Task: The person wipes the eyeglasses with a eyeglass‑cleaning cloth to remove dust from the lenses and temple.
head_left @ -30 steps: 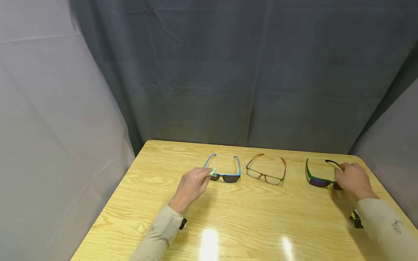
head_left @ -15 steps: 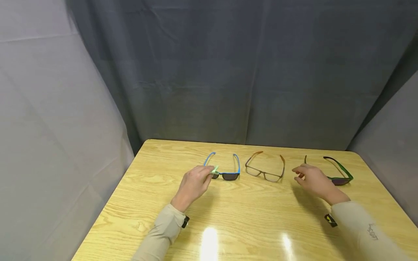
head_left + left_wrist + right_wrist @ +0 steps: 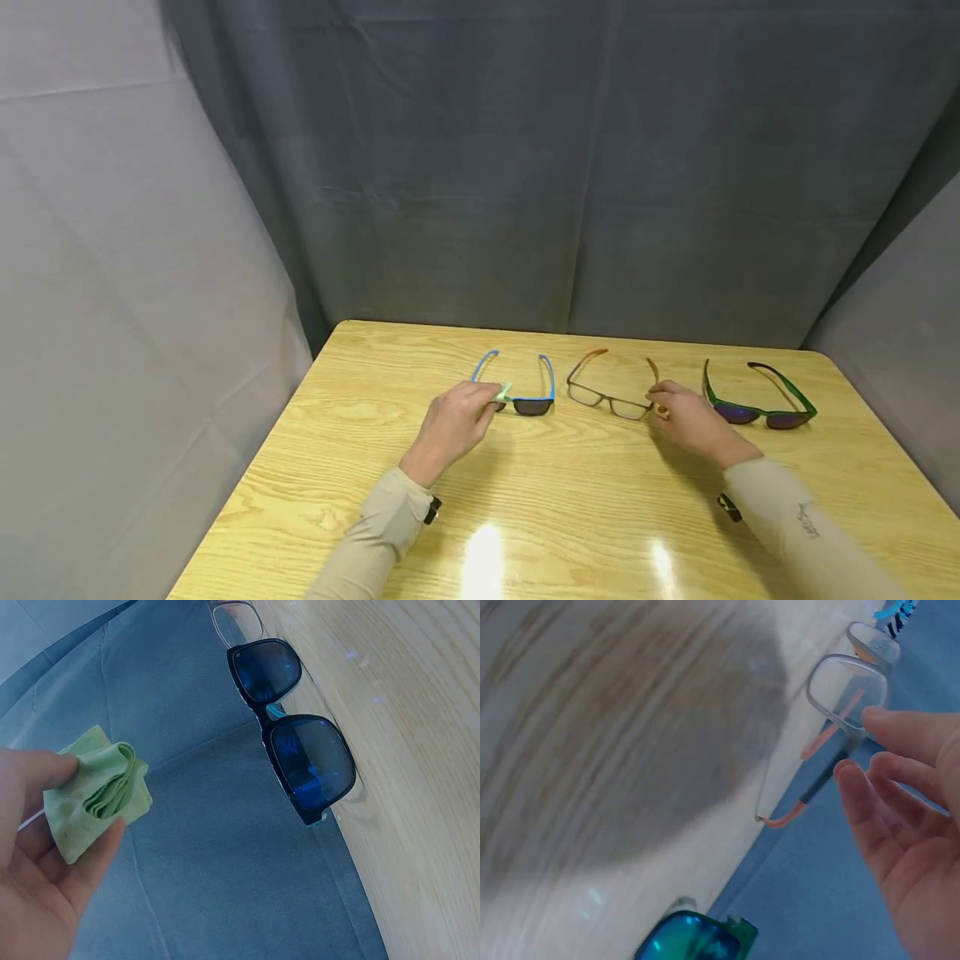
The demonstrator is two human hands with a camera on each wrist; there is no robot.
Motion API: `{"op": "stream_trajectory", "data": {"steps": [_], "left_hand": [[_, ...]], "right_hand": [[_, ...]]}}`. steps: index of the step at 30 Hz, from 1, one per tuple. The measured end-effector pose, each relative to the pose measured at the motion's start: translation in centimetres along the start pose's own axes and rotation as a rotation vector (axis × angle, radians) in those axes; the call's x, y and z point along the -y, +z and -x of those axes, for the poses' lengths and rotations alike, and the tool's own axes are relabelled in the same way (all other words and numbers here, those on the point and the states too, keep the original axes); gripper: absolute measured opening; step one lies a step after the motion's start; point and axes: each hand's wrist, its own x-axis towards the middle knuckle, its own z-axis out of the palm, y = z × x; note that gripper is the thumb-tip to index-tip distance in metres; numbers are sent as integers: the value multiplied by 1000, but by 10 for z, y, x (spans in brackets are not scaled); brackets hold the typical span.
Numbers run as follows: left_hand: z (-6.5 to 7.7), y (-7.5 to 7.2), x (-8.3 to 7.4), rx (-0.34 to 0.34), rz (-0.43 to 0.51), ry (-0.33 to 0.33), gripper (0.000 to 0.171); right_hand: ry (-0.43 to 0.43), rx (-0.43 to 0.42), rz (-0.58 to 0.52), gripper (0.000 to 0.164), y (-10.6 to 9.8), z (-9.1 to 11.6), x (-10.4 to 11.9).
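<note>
Lying open nr mid of far edge of desk [image 3: 570, 487]: clear-lens specs [image 3: 608, 401], temples twd that edge. R hand [image 3: 693, 423] at specs' R hinge, thumb & fingers about it; can't tell if gripping. L hand [image 3: 453, 423] pinching folded green cloth [image 3: 96, 796], overlapping blue sunglasses [image 3: 532, 407] in head view. Green sunglasses [image 3: 761, 413], open, nr far R corner. Dk grey curtain [image 3: 450, 167] beyond.

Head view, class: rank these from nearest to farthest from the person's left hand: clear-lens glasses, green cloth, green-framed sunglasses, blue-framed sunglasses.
From the left hand:
1. Green cloth: held at its fingertips.
2. Blue-framed sunglasses: just right of the cloth, at the row's left end.
3. Clear-lens glasses: middle of the row.
4. Green-framed sunglasses: at the row's right end.
</note>
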Motion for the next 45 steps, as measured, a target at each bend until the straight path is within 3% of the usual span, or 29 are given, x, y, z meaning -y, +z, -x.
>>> {"op": "stream_trajectory", "data": {"steps": [14,28,36,45], "left_hand": [[-1,4,0,27,-3,-2,19],[-1,6,1,34,-10,4,20],[-1,7,2,35,-9,3,20],[-3,5,-2,21,12,5,20]], "right_hand": [[-25,2,70,25,14,-9,-6],[-89,-115,82,12,19,-5,-9],[-231,-186,102,16,14,1,-9],[-270,-292,107,28,-2,8,-7]]}}
